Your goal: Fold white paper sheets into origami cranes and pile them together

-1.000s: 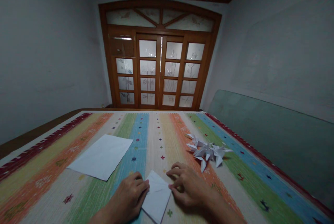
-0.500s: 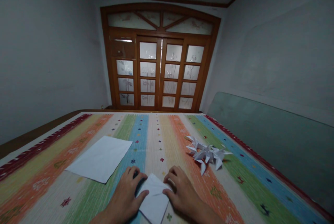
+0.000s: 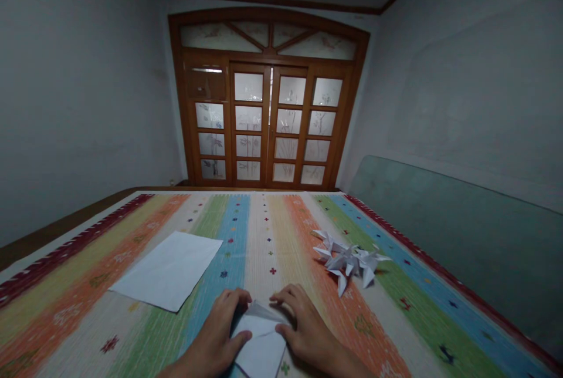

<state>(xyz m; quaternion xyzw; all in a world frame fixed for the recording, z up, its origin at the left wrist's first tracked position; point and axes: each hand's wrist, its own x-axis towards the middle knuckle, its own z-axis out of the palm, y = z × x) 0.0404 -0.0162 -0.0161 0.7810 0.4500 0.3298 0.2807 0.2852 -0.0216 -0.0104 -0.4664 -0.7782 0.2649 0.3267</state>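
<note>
A small piece of folded white paper lies on the table in front of me, with its upper flap slightly raised. My left hand grips its left side, the thumb pressing on top and the fingers curled at the upper left edge. On the opposite side my right hand pinches the paper, thumb on the right edge and fingers bent above the upper right corner. Left of my hands rests a flat square sheet of white paper. To the right sits a pile of several folded white paper cranes.
A striped, multicoloured tablecloth covers the table. A pale green bench or chair back stands along the right side. Beyond the table's far edge are wooden doors with glass panes.
The fingers of both hands have closed in around the paper's top. Its upper flap is now lifted, where it lay flatter before. The sheet and the cranes have stayed put.
</note>
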